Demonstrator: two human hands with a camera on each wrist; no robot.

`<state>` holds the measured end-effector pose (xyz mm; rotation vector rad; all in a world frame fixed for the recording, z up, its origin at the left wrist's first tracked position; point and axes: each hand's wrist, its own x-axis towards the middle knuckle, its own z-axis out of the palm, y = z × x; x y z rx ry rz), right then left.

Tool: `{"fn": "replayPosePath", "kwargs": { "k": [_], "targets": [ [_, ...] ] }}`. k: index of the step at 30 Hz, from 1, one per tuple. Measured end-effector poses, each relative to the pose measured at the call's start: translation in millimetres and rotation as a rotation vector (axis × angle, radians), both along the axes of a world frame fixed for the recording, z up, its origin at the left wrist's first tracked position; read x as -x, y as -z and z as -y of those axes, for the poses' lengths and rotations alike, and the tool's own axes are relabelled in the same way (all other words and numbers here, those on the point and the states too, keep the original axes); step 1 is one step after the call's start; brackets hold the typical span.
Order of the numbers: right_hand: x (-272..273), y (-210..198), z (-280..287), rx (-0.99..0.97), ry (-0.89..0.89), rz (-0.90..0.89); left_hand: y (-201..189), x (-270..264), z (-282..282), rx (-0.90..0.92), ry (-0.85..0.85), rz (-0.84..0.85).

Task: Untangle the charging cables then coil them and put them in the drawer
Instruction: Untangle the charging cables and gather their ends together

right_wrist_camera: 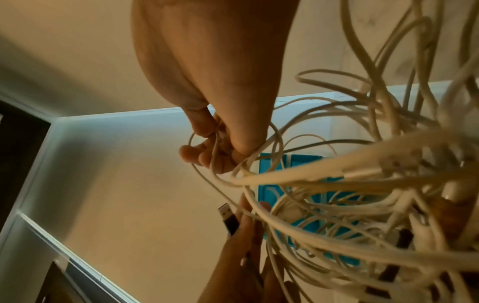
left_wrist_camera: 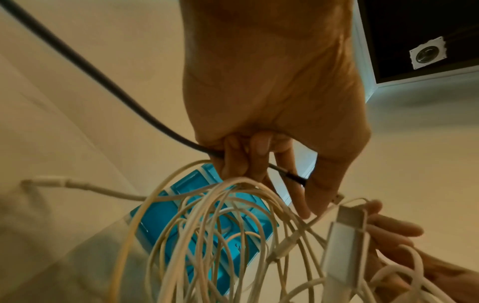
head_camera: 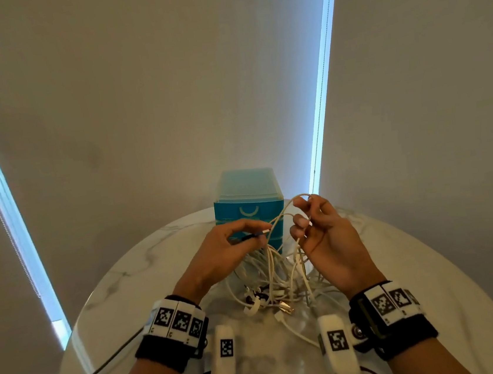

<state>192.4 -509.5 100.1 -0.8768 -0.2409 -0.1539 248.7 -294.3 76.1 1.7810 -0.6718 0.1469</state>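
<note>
A tangle of white charging cables [head_camera: 275, 278] hangs from both raised hands down to the marble table [head_camera: 120, 281]. My left hand [head_camera: 230, 247] pinches a black cable by its USB plug [head_camera: 256, 234], the metal tip pointing right; the same plug [right_wrist_camera: 228, 218] shows in the right wrist view. My right hand [head_camera: 314, 225] pinches a loop of white cable [head_camera: 297, 201] between thumb and fingers. The white loops [left_wrist_camera: 215, 231] fill the left wrist view. Behind the hands stands the blue drawer unit [head_camera: 248, 199], its drawers closed.
Loose plugs and connectors [head_camera: 271, 304] lie on the table under the hands. A black wire [head_camera: 100, 369] runs off the table's left front. Window blinds rise close behind the round table.
</note>
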Motion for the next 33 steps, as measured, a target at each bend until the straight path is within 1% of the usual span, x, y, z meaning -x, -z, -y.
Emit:
{"fn": "replayPosePath", "kwargs": {
  "k": [2,6,7,9,11,13,15,17,20,21,23,25,28,31,33],
  "targets": [
    [-2,1,2,-0.028,0.019,0.002,-1,4,1,-0.006,-0.005,-0.012],
    [-9,7,6,-0.062,0.087,-0.036,-5,8,-1,0.077,0.041,-0.117],
    [-11,8,6,-0.066,0.094,-0.038,-4,8,0,0.059,0.048,-0.110],
    [-12,7,5,-0.066,0.081,-0.032,0,6,2,-0.021,0.007,-0.062],
    [-10,5,2,-0.049,0.054,-0.013,2,3,4,-0.040,-0.025,-0.051],
    [-9,4,0,-0.011,0.053,0.001,4,0,7,-0.014,-0.030,-0.050],
    [-9,3,0,0.037,0.092,-0.015,1,3,6,0.079,-0.037,-0.089],
    [-11,3,3,0.150,0.198,-0.058,-2,5,4,0.196,-0.029,-0.159],
    [-13,11,7,0.504,0.453,-0.133,-3,4,0,0.305,-0.016,-0.271],
    [-13,15,7,0.612,0.501,-0.125,-2,3,0,0.321,-0.027,-0.293],
    [-15,23,4,0.775,0.532,-0.086,-3,3,3,0.347,-0.055,-0.336],
    [-16,23,0,0.862,0.539,-0.061,-4,4,6,0.360,-0.107,-0.366],
    [-14,22,-4,0.981,0.603,0.020,-4,1,8,0.286,-0.177,-0.344],
    [-7,18,-11,1.081,0.724,0.186,-3,0,8,0.251,-0.183,-0.341],
    [-5,15,-17,1.170,0.745,0.290,-5,1,8,0.252,-0.187,-0.361]
  ]
}}
